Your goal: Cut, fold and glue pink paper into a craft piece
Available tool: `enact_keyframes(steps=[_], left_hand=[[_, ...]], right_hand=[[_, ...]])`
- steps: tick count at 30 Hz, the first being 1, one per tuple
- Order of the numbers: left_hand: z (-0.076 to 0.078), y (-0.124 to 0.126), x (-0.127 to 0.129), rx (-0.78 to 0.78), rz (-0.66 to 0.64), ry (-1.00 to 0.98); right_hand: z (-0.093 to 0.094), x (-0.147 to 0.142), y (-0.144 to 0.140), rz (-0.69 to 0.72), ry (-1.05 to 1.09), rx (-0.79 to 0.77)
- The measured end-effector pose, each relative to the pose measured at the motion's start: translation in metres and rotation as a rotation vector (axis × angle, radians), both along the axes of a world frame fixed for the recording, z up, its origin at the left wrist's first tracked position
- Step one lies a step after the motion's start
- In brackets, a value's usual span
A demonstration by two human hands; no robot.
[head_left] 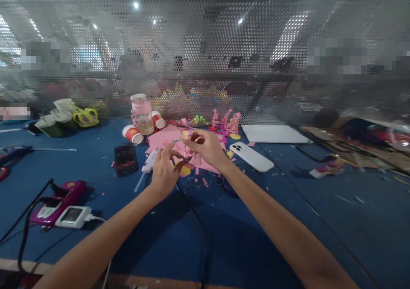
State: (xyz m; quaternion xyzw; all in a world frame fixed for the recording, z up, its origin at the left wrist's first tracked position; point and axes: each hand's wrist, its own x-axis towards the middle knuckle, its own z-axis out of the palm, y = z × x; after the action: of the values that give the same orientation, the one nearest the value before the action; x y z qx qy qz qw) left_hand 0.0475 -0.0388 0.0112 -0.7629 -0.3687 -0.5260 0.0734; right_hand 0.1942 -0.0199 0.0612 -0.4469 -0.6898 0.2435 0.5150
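Both forearms are bare to the elbow; no sleeves, gloves, rings or watch on left hand [163,175] or right hand [209,150].

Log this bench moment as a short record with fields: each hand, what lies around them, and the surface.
left hand: pinches a small dark red paper piece
right hand: fingertips on a small red-and-yellow craft bit
under the hands: pink paper sheets and scraps
right of the hands: white smartphone, face down
behind: clear jar with pink lid, red-and-white paper cups
surface: blue table
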Motion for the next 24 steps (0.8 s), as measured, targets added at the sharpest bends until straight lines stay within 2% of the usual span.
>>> enact_keyframes(steps=[8, 13, 18, 24], left_hand=[[-0.0014, -0.0006, -0.0023, 0.076, -0.084, 0.044], [0.0009, -0.0013, -0.0016, 0.109, -0.062, 0.031], [0.0035, -0.0022, -0.0028, 0.091, -0.065, -0.065], [0.0064, 0.0046, -0.0072, -0.003, 0.039, -0.184]], right_hand=[[-0.0018, -0.0017, -0.0004, -0.034, -0.057, 0.062], [-0.0021, -0.0012, 0.0009, -0.051, -0.094, 0.097], [-0.0045, -0.0013, 0.0018, -0.066, -0.152, 0.128], [-0.0076, 0.0051, 0.0077, -0.021, -0.106, 0.022]])
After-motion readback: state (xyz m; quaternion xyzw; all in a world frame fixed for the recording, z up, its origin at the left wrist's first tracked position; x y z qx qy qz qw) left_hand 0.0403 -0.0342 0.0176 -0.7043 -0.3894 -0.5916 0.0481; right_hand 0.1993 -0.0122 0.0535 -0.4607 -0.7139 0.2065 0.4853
